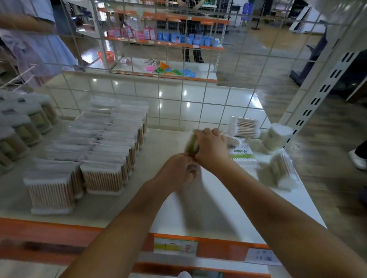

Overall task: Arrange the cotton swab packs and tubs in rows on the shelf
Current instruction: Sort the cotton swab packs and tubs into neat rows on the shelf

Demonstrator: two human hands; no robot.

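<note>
you hold a blurred green-labelled pack (192, 143) over the middle of the white shelf (206, 213), its long axis running away from you. your right hand (211, 148) curls over it; your left hand (180, 170) grips its near end. to the left, square packs (102, 177) of wooden swabs stand in rows; loose tubs (276, 135) lie at right.

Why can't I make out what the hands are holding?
Head view: motion blur smears the green-labelled pack held between the left hand and right hand; ceiling lights glare off the white shelf; wide-angle distortion bends the wire grid.
</note>
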